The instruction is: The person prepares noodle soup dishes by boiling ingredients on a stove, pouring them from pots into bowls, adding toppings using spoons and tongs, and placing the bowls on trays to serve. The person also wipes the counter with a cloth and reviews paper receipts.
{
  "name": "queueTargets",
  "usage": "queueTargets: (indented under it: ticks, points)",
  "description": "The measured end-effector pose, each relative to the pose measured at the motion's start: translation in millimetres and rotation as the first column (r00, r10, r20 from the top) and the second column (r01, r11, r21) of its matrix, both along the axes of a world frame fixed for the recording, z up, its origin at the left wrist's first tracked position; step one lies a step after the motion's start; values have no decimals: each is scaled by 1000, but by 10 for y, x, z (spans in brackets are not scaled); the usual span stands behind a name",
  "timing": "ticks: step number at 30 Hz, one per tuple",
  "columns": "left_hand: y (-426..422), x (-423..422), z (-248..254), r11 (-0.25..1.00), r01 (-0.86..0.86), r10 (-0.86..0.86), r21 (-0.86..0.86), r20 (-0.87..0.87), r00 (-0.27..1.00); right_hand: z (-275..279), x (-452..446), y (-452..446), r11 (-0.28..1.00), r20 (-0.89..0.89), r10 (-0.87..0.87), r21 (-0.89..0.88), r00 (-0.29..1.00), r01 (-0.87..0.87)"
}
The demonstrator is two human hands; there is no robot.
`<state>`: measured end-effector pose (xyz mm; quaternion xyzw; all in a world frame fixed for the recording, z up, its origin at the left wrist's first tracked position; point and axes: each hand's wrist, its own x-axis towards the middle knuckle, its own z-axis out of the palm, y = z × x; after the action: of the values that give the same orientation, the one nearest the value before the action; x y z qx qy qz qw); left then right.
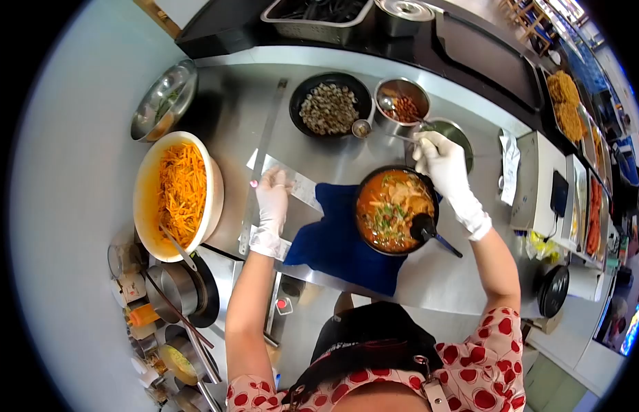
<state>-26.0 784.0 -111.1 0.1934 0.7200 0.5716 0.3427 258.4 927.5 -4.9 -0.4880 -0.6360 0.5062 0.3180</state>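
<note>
My right hand, in a white glove, is closed around the handle of a small round spoon. The spoon's cup hangs at the right rim of a black bowl of small grey shellfish-like pieces. My left hand, also gloved, rests over a white paper slip, fingers loosely stretched. Below my right hand, a black bowl of red soup with sliced topping and chopped greens stands on a blue cloth. A black ladle leans in the soup.
A steel pot with reddish-brown contents and a second round container stand at the back. At left are a large white tub of shredded orange food and a steel bowl. A white machine borders the right.
</note>
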Motion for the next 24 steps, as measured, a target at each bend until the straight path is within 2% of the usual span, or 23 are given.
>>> queueTargets:
  ticks: [5,7,8,10,11,14,16,17,20,21,23,24]
  points:
    - [-67,49,90,1000,15,-14,-24,23,1000,229,709,-711,999,131,34,-41,991,-29]
    - [-59,67,54,999,26,-26,-27,7,1000,93,945,-964,982,128,141,111,982,-156]
    - [-52,77,26,999,34,-34,-28,-4,999,44,1031,-1024,899,295,211,317,932,-304]
    - [-15,113,-38,999,45,-46,-20,-11,999,-13,1166,-1039,772,490,311,370,815,-517]
    - [-5,150,-46,999,47,-47,-16,-5,999,62,1131,-1019,692,631,294,377,718,-615]
    - [23,276,-10,998,53,-53,-33,-11,999,-14,846,-723,767,447,103,533,889,-357]
    - [47,362,34,998,47,-47,-31,-11,999,-15,530,-461,880,265,81,433,961,-194]
    - [36,398,32,999,39,-39,-18,-4,999,-156,356,-281,868,174,81,471,981,-155]
    - [49,451,16,1000,18,-17,-23,4,1000,-393,-224,129,797,70,63,596,996,-93]
    - [69,476,49,1000,5,-5,-26,23,1000,-508,-406,251,809,109,66,576,992,-117]
    - [100,477,77,999,-3,2,-41,-21,1000,-854,-741,438,929,24,105,354,994,-107]
    - [142,499,88,998,3,-4,-56,-35,999,-743,-773,407,917,110,132,364,985,-163]
